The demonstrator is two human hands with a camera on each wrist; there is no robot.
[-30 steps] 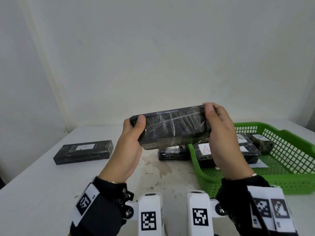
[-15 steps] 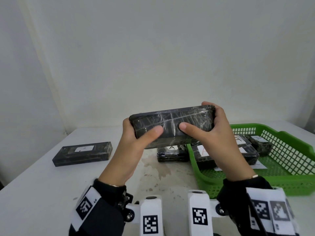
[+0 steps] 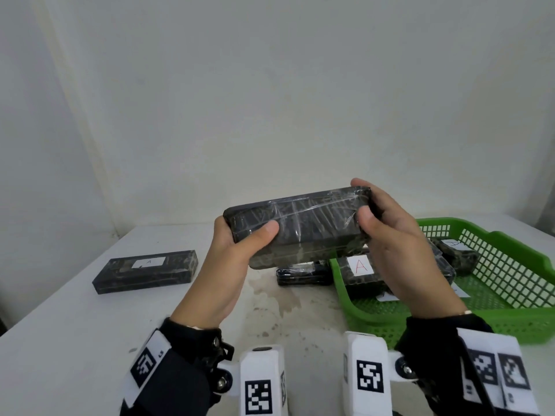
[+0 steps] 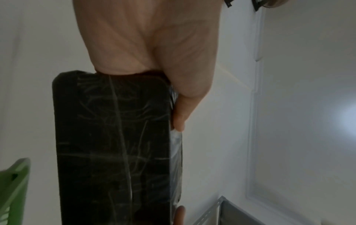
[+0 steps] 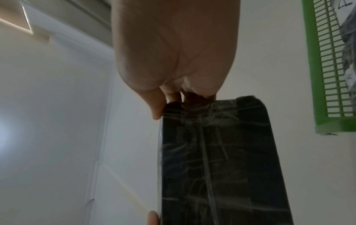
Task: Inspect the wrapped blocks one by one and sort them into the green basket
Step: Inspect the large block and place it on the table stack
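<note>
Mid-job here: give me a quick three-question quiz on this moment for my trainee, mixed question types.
1. True or false: both the left hand and the right hand grip the raised wrapped block.
2. Which letter is on the label of the block in the green basket? A) A B) B C) C
3. Fill in: the labelled block lying alone at the left rests on the ____.

Key: 1 true; 2 A; 3 table.
</note>
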